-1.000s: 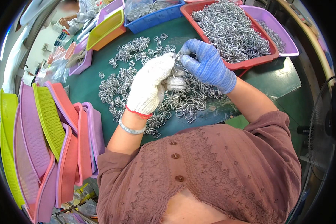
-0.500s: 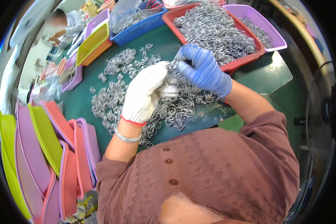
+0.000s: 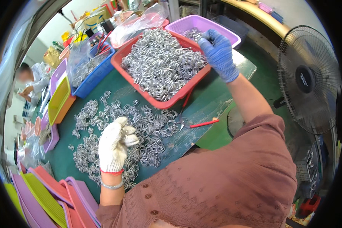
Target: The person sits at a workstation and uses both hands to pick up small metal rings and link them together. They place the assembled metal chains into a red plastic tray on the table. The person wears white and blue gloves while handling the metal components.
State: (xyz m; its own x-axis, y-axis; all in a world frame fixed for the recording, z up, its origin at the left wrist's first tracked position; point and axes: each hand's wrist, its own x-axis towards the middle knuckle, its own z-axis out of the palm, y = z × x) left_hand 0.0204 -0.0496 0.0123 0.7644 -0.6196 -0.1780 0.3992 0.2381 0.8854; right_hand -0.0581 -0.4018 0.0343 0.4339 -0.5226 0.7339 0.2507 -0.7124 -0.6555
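Note:
My left hand (image 3: 113, 146), in a white knit glove with a red cuff, hovers over a loose heap of small curved metal rings (image 3: 152, 150) on the green table. Its fingers are curled in, and whatever they may hold is hidden. At the far right my right hand (image 3: 221, 57), in a blue glove, reaches to the near rim of a purple basket (image 3: 228, 35) with similar metal pieces inside. The right fingers are drawn together; I cannot make out what is in them. Between the hands stands a red basket (image 3: 161, 103) heaped with metal rings.
Red-handled pliers (image 3: 203, 124) lie near the table's right edge. A blue bin (image 3: 97, 72) and a yellow-green basket (image 3: 59, 100) stand to the left. Stacked colored baskets (image 3: 45, 197) fill the lower left. A fan (image 3: 307, 79) stands at right. Another person (image 3: 32, 83) sits far left.
My hands have parted: the right moved from beside the left out to the purple basket. The left stays over the heap. The view has shifted right, revealing the pliers and fan.

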